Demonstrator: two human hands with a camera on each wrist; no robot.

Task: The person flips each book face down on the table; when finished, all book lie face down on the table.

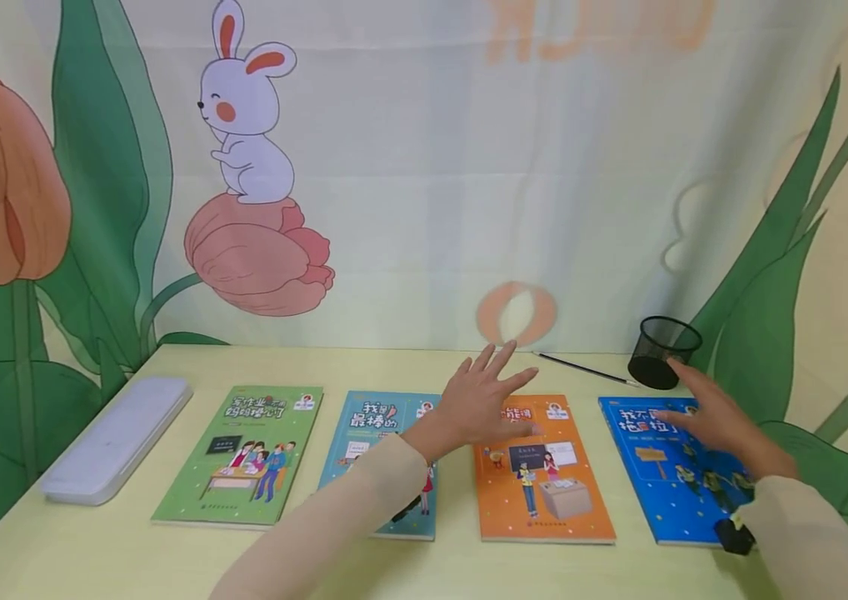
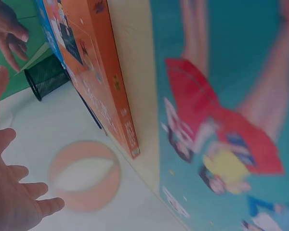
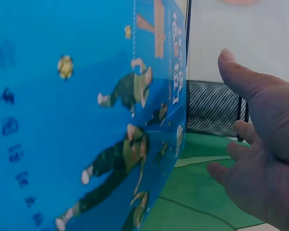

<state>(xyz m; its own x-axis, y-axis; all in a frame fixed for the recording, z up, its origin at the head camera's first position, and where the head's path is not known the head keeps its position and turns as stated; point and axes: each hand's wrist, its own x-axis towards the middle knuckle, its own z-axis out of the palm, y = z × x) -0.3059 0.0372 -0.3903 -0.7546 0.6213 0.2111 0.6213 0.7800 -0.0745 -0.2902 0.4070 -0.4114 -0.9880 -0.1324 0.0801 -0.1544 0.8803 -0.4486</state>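
My left hand (image 1: 472,408) hovers above the gap between a teal book (image 1: 364,421) and an orange book (image 1: 544,483), fingers spread and holding nothing. It hides part of the orange cover's title, while the sleeve covers much of the teal book. Over the upper right of a blue book (image 1: 656,492) is my right hand (image 1: 727,429), its fingers extended and its grasp empty. In the right wrist view, a black mesh pen cup (image 3: 212,108) shows behind that hand's fingers. Further left lies a green book (image 1: 251,454), apart from both hands.
A white pencil case (image 1: 120,442) lies along the table's left side. Near the back edge, a dark pencil (image 1: 585,367) points toward the mesh cup at the right. Behind the table (image 1: 461,508) hangs a printed curtain (image 1: 409,167) with a rabbit and tulips.
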